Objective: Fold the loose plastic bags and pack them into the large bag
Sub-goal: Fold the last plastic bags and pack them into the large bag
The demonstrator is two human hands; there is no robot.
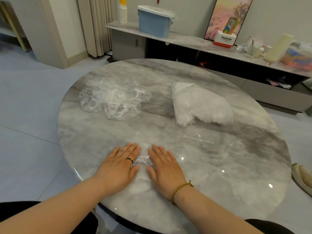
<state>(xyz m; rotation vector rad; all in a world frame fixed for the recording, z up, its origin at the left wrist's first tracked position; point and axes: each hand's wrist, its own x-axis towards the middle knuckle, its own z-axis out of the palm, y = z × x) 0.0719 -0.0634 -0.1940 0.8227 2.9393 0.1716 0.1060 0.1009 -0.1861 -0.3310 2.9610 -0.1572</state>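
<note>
Both my hands lie flat, fingers straight, near the front edge of the round marble table [236, 174]. My left hand [119, 168] and my right hand [164, 171] press a thin clear plastic bag [143, 157] that shows between them. A crumpled heap of loose clear plastic bags [114, 98] sits at the far left of the table. The large bag [200, 103], clear and stuffed with white folded bags, lies at the far right, its open mouth toward me.
A low marble sideboard [185, 39] stands behind the table with a blue lidded bin [155, 22], a stack of paper cups [123, 12], a Panasonic box [223, 39] and other items. A woven object [302, 178] is at the right edge.
</note>
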